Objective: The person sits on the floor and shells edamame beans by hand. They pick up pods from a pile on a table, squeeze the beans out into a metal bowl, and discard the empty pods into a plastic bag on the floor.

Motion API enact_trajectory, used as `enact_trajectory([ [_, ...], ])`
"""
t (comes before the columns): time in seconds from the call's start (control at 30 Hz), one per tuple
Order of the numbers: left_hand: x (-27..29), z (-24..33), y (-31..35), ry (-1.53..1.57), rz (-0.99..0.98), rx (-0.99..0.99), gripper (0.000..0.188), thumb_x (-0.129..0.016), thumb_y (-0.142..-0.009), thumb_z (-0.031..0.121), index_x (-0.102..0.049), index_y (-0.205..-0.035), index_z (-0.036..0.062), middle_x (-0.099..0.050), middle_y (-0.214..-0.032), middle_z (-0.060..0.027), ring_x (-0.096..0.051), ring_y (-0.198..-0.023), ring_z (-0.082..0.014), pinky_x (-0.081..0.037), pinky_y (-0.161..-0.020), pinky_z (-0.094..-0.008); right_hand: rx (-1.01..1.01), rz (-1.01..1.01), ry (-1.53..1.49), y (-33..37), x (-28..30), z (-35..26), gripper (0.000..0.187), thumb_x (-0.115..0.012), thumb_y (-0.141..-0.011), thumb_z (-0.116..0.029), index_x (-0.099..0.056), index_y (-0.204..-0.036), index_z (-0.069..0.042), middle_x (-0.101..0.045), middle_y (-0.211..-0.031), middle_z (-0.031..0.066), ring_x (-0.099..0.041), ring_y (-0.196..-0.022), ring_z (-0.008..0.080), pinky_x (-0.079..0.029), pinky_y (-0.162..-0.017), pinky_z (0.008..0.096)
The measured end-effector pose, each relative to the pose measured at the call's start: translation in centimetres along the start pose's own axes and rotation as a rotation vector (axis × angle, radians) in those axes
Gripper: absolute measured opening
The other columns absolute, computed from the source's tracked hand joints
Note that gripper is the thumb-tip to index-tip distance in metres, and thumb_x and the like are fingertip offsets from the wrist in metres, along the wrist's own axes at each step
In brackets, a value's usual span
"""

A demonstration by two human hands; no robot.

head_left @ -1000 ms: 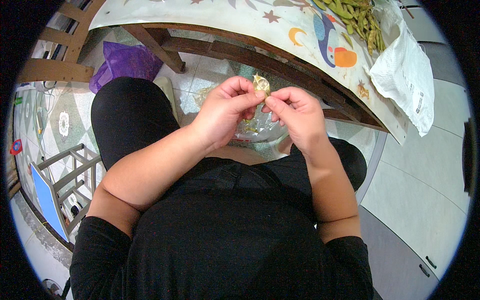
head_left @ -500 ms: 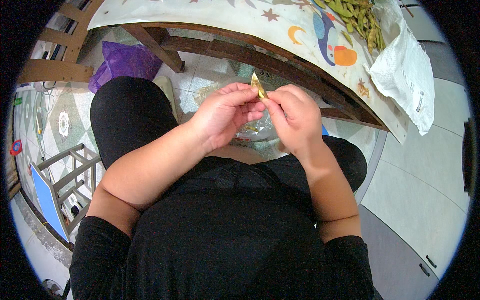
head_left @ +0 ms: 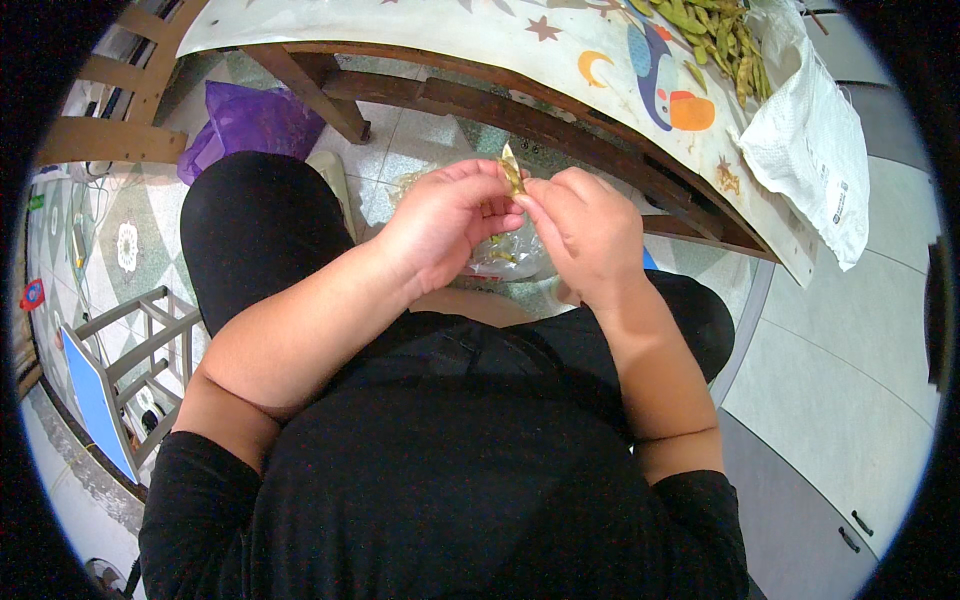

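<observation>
Where the left hand (head_left: 452,215) and right hand (head_left: 592,235) meet: one narrow yellow-brown pod (head_left: 511,170), tip up and leaning slightly left, held out above the lap.
Left hand's grip: thumb and index finger pinch the pod from its left side, the other fingers curling loosely below.
Right hand's grip: thumb and bent index finger pinch the pod's lower end; the remaining fingers are mostly hidden.
Clear plastic bag (head_left: 520,262): below the hands, between left knee (head_left: 260,220) and right knee (head_left: 700,315), partly covered, some yellow-green bits showing in it.
Desk (head_left: 440,98): ahead of the hands, dark wood under a pale cover (head_left: 480,35) printed with stars, a crescent and a blue bird.
Green pods (head_left: 735,50): heaped toward the desk's right end, one lying just beside the heap.
White sack (head_left: 805,170): against the heap's right side, hanging past the desk's edge.
Purple bag (head_left: 250,125): beyond the left knee, on the tiled floor (head_left: 400,135).
Stool (head_left: 97,400): far left, grey frame, blue top.
</observation>
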State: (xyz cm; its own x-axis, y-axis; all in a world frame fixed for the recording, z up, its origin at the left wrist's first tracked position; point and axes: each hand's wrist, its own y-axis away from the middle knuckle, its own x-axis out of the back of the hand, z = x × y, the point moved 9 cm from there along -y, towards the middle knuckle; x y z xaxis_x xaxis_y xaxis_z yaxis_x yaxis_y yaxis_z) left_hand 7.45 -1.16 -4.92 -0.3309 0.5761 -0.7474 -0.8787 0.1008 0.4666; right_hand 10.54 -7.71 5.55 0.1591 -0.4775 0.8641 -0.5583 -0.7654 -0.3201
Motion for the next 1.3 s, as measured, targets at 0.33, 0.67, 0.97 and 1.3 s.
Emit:
enact_trajectory([
  [0.33,-0.8,-0.3,0.0,-0.001,-0.061,-0.015,0.007,-0.051,-0.080,0.009,-0.052,-0.085,0.0040,-0.056,-0.082,-0.0047,-0.054,-0.074,-0.0130,-0.044,-0.063,-0.0226,-0.780,0.008,-1.022,2.3,-3.2,4.8,0.010,-0.058,-0.078,-0.012,-0.055,-0.078,-0.003,-0.057,-0.069,0.0026,-0.052,-0.061,0.0075,-0.043,-0.055,0.0194],
  [0.67,-1.1,-0.7,0.4,-0.014,-0.045,0.027,0.010,-0.050,-0.081,0.009,-0.053,-0.091,0.0056,-0.056,-0.081,-0.0026,-0.054,-0.071,-0.0105,-0.045,-0.060,-0.0210,-0.783,0.061,-1.183,2.0,-3.2,4.5,0.010,-0.054,-0.079,-0.006,-0.049,-0.087,-0.002,-0.055,-0.071,0.0027,-0.052,-0.060,0.0065,-0.042,-0.052,0.0180],
  [0.97,-1.0,-0.6,0.4,0.041,-0.042,0.044,0.007,-0.053,-0.080,0.009,-0.051,-0.086,0.0048,-0.057,-0.083,-0.0047,-0.056,-0.077,-0.0127,-0.047,-0.065,-0.0235,-0.717,0.017,-1.082,2.0,-3.7,4.4,0.010,-0.052,-0.078,-0.002,-0.051,-0.088,-0.001,-0.056,-0.076,0.0039,-0.054,-0.065,0.0079,-0.045,-0.059,0.0196],
  [1.3,-0.1,-0.7,-0.1,0.036,0.022,0.031,0.010,-0.047,-0.080,0.008,-0.050,-0.089,0.0033,-0.056,-0.084,-0.0054,-0.053,-0.073,-0.0132,-0.043,-0.064,-0.0233,-0.708,0.087,-1.002,2.1,-2.7,5.4,0.010,-0.053,-0.076,-0.001,-0.053,-0.086,-0.001,-0.056,-0.073,0.0016,-0.052,-0.064,0.0058,-0.043,-0.058,0.0191],
])
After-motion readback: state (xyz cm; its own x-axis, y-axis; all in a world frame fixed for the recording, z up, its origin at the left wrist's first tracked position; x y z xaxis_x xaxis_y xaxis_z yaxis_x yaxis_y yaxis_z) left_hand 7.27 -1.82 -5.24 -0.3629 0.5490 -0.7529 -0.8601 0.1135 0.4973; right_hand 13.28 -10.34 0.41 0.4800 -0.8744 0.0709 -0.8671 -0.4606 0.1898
